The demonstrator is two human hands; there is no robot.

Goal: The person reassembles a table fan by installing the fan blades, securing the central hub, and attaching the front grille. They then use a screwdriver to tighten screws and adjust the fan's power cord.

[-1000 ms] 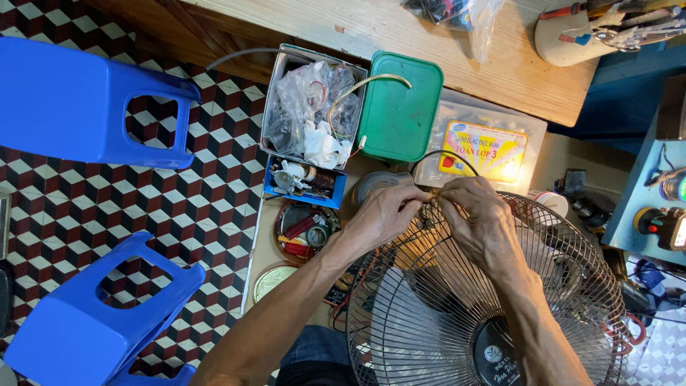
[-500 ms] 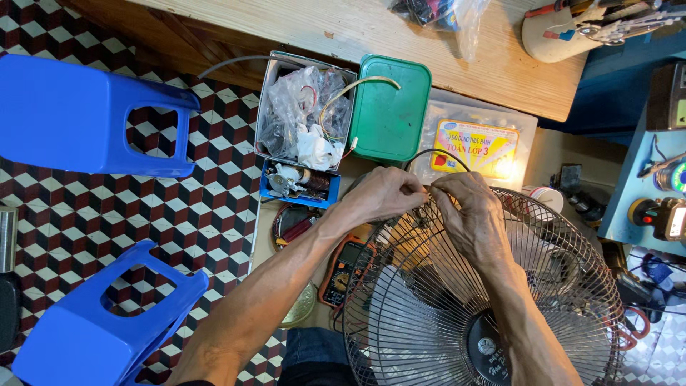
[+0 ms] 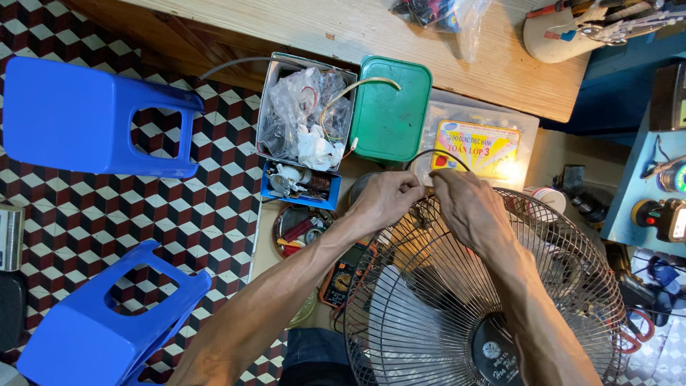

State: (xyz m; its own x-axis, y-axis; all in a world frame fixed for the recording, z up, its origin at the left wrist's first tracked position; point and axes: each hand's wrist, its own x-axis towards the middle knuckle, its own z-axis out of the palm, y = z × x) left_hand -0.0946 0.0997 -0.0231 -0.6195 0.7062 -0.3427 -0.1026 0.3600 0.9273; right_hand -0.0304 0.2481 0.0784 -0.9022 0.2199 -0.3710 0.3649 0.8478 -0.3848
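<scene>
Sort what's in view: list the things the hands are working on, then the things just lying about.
In hand:
left hand
right hand
black wire, looped between both hands
fan guard, gripped at its top edge

Lying about:
green lidded box
metal box of bagged parts
multimeter
two blue stools
wooden bench
</scene>
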